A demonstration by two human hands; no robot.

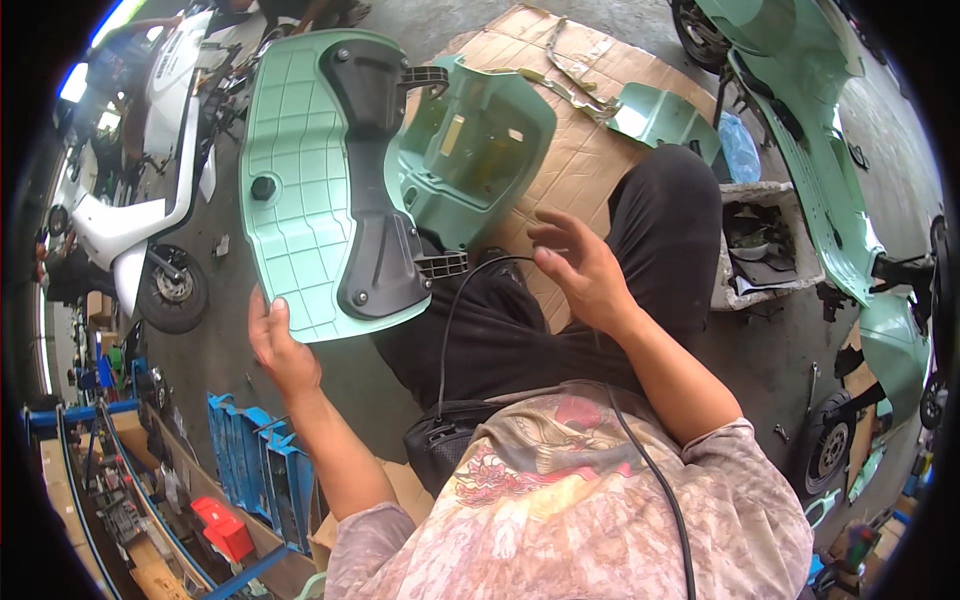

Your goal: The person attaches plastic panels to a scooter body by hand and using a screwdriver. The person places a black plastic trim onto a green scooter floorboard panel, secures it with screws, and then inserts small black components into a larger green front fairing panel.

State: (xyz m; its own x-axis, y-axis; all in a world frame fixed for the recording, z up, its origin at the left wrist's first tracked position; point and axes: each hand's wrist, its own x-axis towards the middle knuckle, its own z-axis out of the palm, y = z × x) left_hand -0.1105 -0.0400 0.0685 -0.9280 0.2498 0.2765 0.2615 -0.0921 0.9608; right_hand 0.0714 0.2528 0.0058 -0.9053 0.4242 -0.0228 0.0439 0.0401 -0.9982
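A mint-green scooter body panel [298, 190] with a ribbed inner face is held up in front of me, left of centre. My left hand [285, 345] grips its lower edge, thumb on the near face, other fingers partly hidden behind it. A black plastic bracket [380, 190] lies along the panel's right side, with visible screws and two ribbed arms sticking out to the right. A round black knob [263, 188] sits on the panel's left part. My right hand [585, 268] hovers over my lap, fingers loosely bent and apart. A thin black cable [455, 310] runs up to it, seemingly passing behind it.
Flattened cardboard [590, 185] bears a deep green shell [475, 150] and a smaller green piece [665, 122]. At right are a white foam box [805, 225] of parts and a green scooter body [830, 200]. A white scooter [130, 225] and a blue rack [265, 460] stand left.
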